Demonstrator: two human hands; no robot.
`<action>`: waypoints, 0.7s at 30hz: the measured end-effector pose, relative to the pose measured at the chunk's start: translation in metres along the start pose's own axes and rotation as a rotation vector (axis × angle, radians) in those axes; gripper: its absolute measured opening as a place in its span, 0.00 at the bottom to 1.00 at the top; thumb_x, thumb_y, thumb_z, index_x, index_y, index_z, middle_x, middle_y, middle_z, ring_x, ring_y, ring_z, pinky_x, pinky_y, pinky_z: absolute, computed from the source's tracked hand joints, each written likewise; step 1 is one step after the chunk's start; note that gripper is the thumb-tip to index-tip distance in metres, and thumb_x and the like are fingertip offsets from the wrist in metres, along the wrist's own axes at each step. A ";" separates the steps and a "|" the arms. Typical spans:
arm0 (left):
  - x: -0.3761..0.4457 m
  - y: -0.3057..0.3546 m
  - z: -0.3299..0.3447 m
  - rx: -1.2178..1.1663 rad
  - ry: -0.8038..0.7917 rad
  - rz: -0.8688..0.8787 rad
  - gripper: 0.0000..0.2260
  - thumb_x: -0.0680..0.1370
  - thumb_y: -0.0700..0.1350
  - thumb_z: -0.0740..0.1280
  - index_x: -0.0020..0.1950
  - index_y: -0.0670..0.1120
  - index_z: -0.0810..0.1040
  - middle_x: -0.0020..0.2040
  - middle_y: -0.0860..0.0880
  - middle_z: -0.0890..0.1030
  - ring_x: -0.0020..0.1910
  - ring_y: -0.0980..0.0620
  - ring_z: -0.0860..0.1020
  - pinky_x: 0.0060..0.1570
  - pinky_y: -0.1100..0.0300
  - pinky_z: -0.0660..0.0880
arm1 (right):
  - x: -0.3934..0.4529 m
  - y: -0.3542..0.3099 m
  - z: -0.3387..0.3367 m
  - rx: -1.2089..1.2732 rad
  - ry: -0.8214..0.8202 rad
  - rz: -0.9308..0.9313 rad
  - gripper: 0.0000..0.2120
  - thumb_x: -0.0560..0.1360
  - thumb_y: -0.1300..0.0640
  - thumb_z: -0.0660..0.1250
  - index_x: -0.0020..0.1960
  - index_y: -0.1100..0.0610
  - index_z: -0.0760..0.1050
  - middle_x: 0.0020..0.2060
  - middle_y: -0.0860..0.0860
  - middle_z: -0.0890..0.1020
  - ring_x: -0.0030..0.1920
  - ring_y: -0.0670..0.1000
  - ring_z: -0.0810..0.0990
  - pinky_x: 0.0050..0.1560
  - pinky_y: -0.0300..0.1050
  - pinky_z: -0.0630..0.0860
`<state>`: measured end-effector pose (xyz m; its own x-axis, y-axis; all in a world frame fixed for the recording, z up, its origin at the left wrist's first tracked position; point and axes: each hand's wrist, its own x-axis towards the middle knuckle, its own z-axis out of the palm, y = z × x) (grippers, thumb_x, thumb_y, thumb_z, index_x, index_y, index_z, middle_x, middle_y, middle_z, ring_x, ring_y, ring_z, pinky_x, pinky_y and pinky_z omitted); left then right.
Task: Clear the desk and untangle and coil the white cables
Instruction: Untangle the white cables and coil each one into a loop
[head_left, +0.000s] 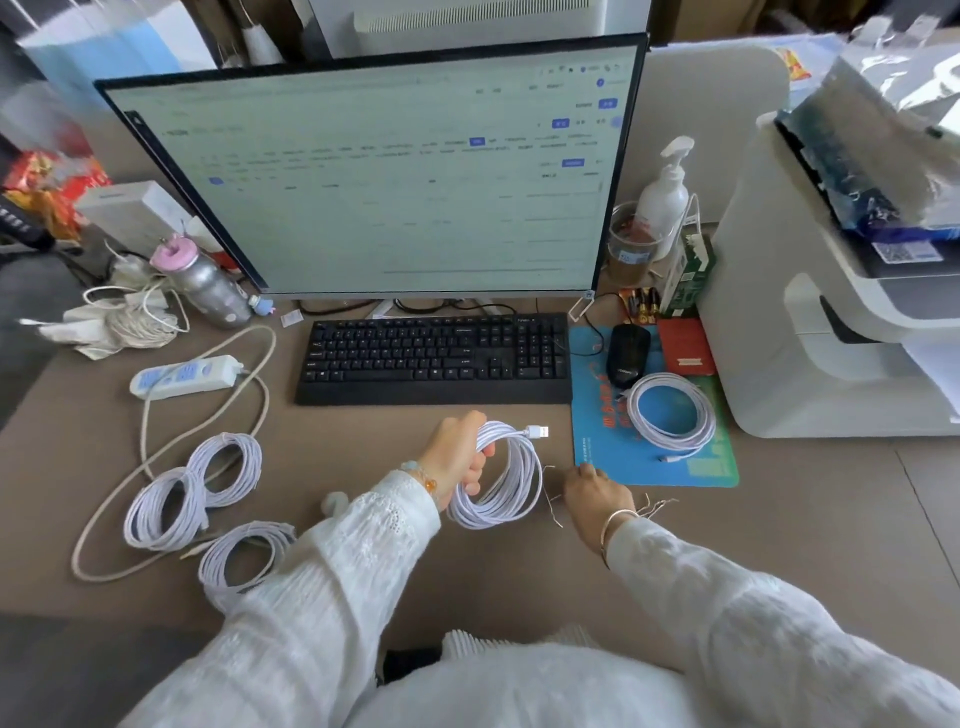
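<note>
The left hand (457, 457) is gripping a coiled white cable (498, 480) above bare desk (363, 447) below the keyboard (436, 358); the right hand (592, 493), just beside it, is pinching thin wire ties (553, 506), fingers curled down

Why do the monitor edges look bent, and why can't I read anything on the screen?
Head view: the wide-angle lens bows the monitor frame and stretches the corners; the screen text is washed out and soft, so it is unreadable; the upper corners are smeared with blur, while the coil held in the left hand stays fairly sharp; the light is even, with only faint shadows on the desk.
</note>
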<state>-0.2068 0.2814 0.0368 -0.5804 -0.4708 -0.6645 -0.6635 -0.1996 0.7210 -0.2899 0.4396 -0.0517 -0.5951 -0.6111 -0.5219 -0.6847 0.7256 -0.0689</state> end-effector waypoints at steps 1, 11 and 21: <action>0.000 -0.001 0.000 0.000 0.000 0.002 0.16 0.81 0.48 0.54 0.37 0.41 0.69 0.24 0.51 0.60 0.20 0.55 0.56 0.23 0.63 0.57 | -0.001 0.001 -0.002 -0.003 0.008 0.018 0.17 0.78 0.67 0.56 0.66 0.62 0.66 0.62 0.58 0.73 0.62 0.57 0.74 0.57 0.51 0.75; -0.001 -0.005 0.004 -0.030 0.004 0.035 0.15 0.80 0.47 0.54 0.37 0.41 0.69 0.24 0.51 0.61 0.20 0.55 0.57 0.22 0.64 0.59 | -0.008 0.040 -0.031 0.289 0.168 0.199 0.13 0.75 0.66 0.61 0.55 0.56 0.79 0.52 0.54 0.82 0.57 0.56 0.77 0.49 0.45 0.75; -0.011 0.006 0.015 -0.074 -0.024 0.059 0.15 0.79 0.47 0.55 0.35 0.42 0.68 0.22 0.50 0.60 0.20 0.53 0.56 0.24 0.63 0.58 | -0.059 0.008 -0.088 1.491 0.282 -0.135 0.05 0.76 0.70 0.65 0.42 0.64 0.75 0.35 0.59 0.83 0.35 0.54 0.83 0.41 0.46 0.83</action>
<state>-0.2118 0.2986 0.0457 -0.6293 -0.4632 -0.6241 -0.5915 -0.2355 0.7711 -0.2972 0.4531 0.0535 -0.7413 -0.6102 -0.2795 0.1951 0.2025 -0.9596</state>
